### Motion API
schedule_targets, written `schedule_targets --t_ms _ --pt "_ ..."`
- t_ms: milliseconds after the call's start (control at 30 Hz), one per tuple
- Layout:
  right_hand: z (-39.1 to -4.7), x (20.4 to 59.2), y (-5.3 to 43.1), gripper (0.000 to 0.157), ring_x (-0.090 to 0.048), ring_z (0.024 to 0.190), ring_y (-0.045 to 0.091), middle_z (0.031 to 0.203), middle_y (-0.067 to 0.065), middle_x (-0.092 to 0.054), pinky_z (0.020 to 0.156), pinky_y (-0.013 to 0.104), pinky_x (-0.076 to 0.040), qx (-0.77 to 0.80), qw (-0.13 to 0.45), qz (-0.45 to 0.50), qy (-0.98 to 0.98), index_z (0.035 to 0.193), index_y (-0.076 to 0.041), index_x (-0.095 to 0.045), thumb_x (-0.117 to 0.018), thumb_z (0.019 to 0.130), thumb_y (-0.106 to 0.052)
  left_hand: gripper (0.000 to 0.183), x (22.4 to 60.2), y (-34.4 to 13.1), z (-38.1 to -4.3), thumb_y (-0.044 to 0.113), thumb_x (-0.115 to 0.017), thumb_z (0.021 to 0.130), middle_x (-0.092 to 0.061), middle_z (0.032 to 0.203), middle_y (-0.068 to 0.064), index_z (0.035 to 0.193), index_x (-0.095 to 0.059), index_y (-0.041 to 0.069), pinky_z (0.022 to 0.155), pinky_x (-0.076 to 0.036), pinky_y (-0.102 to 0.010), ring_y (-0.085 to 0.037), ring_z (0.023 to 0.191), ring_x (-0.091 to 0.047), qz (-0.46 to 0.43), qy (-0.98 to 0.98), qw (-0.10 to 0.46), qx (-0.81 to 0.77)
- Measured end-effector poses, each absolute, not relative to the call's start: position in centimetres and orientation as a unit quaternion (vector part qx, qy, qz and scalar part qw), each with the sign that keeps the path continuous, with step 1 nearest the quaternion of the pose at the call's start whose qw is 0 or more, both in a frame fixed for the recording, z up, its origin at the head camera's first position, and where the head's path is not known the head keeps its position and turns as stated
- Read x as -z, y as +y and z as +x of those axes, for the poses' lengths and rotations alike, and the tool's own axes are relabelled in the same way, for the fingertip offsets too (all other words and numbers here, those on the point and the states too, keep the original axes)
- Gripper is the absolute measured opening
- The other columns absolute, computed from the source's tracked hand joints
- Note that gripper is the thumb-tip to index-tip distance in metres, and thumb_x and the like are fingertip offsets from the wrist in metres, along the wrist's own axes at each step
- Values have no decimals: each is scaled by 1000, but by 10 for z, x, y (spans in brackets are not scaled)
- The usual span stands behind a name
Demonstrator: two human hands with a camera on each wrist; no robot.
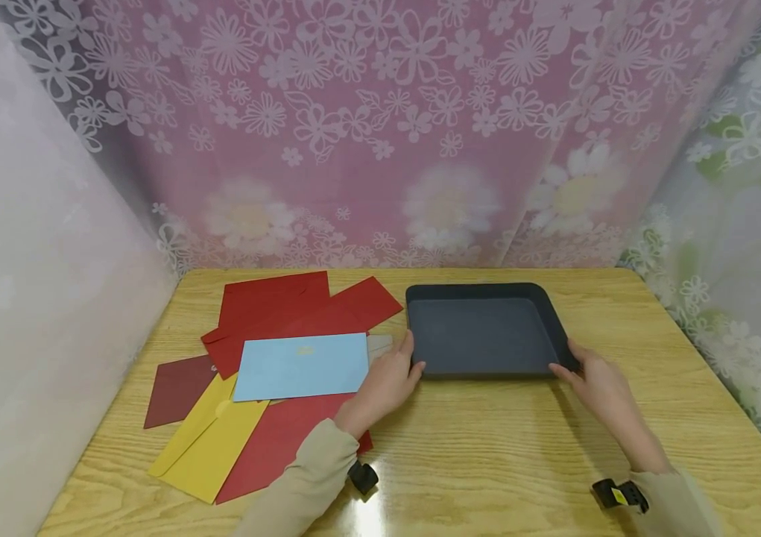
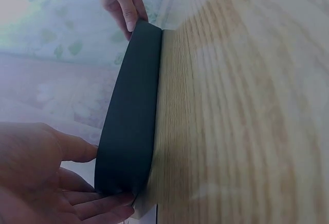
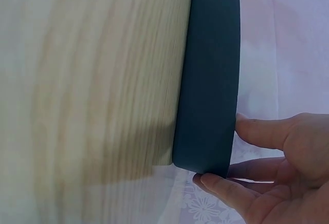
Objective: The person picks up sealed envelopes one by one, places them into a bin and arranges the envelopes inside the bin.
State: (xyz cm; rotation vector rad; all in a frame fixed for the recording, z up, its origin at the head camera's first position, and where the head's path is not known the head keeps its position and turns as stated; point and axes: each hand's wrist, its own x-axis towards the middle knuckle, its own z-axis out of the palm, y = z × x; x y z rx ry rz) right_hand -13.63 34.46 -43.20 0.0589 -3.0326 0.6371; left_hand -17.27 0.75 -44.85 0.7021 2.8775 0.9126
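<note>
A dark rectangular baking tray sits at the right of centre on the wooden table. My left hand grips its near left corner, thumb at the rim and fingers along the side. At the near right corner my right hand holds it the same way. Both wrist views show the tray's outer wall low over the wood, with thumb and fingers pinching the corner. Just left of the tray lies a light blue envelope, partly behind my left hand and on top of other envelopes.
Under and around the blue envelope are several red envelopes, a yellow envelope and a dark maroon envelope. A greyish envelope peeks out beside my left hand. A pink floral curtain hangs behind the table.
</note>
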Motion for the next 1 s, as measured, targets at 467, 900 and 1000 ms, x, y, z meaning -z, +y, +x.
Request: schedule_targets --t_ms 467,900,1000 --pt "-116 433 340 68 -60 68 28 95 30 -64 57 40 -46 -201 24 16 -979 142 22 -39 -68 99 -22 62 453 3 -150 20 -62 102 -50 148 -25 150 -38 -10 78 -58 -36 -34 90 -71 222 930 2 -294" --pt "-100 435 339 69 -66 97 51 132 45 -49 75 58 -54 -196 25 13 -980 142 20 -40 -68 99 -26 59 455 -1 -136 18 -63 102 -50 148 -25 148 -41 -12 88 -58 -40 -36 110 -68 232 928 -20 -292" --pt "-98 434 338 69 -66 98 51 133 45 -48 77 58 -54 -201 19 9 -979 143 20 -40 -66 100 -28 59 455 -1 -133 17 -64 101 -51 147 -26 147 -42 -12 86 -59 -39 -35 107 -70 235 929 -25 -286"
